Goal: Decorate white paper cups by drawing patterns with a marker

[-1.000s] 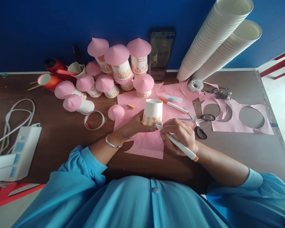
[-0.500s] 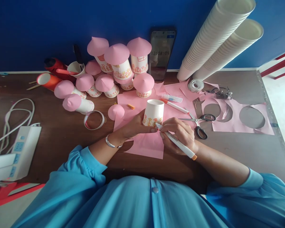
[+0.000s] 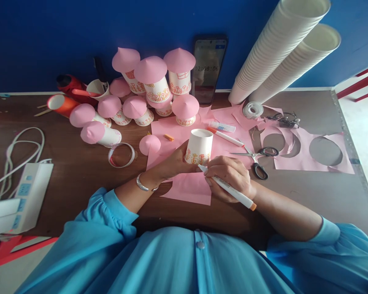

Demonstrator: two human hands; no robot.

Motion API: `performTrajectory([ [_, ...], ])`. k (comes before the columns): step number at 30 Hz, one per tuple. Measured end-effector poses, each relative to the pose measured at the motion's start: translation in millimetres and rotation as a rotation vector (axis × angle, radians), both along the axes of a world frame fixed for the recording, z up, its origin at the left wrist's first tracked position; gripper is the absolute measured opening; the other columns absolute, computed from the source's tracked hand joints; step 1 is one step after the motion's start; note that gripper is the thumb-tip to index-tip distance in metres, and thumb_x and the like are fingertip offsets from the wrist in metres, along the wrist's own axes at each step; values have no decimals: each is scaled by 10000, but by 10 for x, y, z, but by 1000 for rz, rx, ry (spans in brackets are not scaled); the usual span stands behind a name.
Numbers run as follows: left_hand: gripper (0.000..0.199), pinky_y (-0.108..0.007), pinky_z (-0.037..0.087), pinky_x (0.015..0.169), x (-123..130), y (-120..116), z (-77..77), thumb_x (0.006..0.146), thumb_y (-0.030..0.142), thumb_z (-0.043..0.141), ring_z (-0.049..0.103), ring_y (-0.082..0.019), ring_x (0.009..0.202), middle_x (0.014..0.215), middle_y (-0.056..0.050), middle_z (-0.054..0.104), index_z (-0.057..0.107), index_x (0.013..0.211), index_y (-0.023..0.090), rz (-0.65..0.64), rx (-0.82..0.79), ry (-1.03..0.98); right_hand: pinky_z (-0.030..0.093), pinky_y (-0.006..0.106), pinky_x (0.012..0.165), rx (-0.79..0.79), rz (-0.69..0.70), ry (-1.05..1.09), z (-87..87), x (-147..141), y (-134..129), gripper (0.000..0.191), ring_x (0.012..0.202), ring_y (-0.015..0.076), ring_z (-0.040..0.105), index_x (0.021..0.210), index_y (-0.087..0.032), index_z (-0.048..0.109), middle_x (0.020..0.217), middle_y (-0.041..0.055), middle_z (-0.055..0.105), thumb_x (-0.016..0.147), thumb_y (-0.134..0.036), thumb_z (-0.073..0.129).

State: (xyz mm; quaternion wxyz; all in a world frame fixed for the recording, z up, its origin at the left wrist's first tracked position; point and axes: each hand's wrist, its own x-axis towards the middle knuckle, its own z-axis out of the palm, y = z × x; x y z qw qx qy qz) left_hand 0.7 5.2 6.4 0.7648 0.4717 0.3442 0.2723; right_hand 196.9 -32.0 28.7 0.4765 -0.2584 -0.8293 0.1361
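An upside-down white paper cup with orange and yellow flowers drawn along its lower band is gripped by my left hand from the left. My right hand is closed round a white marker with an orange end. The marker's tip lies at the cup's lower edge; whether it touches the cup I cannot tell. Beneath them spreads pink paper. Just beyond the right hand lie a capped marker, a glue tube and scissors. A small orange cap rests left of the cup.
Several decorated cups with pink cone roofs stand at the back left, near a phone leaning on the wall. Two tall cup stacks lean at the back right. Tape, cut paper and a power strip lie around.
The right hand and marker have shifted slightly down, the tip moving to the cup's bottom edge. The left hand still holds the cup, which has moved very slightly.
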Motion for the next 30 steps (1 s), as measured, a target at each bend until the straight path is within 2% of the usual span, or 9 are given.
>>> performTrajectory([
  [7,704,-349,518,855,-44,18,-118,655,306,899,654,-230,1032,1190,-79,677,548,1261,229,34,-14,-56,560,263,570,3,-4,8,18,6,-2,185,688,163,681,1017,-191,575,782,28,655,862,-95,600],
  [15,664,-353,506,858,-30,26,-79,674,325,888,667,-252,1048,1129,-78,706,573,1248,212,38,-58,-93,570,269,584,-72,-26,52,34,26,12,181,693,162,676,1030,-212,582,791,22,659,880,-111,581],
  [23,578,-299,512,803,-29,25,-91,692,255,880,654,-176,925,1033,-31,683,574,1181,217,36,-38,-126,562,260,580,-17,-69,29,7,2,8,201,687,156,674,1036,-206,576,800,21,663,871,-95,605],
  [30,685,-348,533,846,-45,1,-100,689,319,888,652,-233,1025,1161,-70,671,538,1272,242,22,-19,-30,554,262,576,14,-126,-27,4,-17,7,217,669,158,678,1041,-214,577,788,9,671,865,-94,614],
])
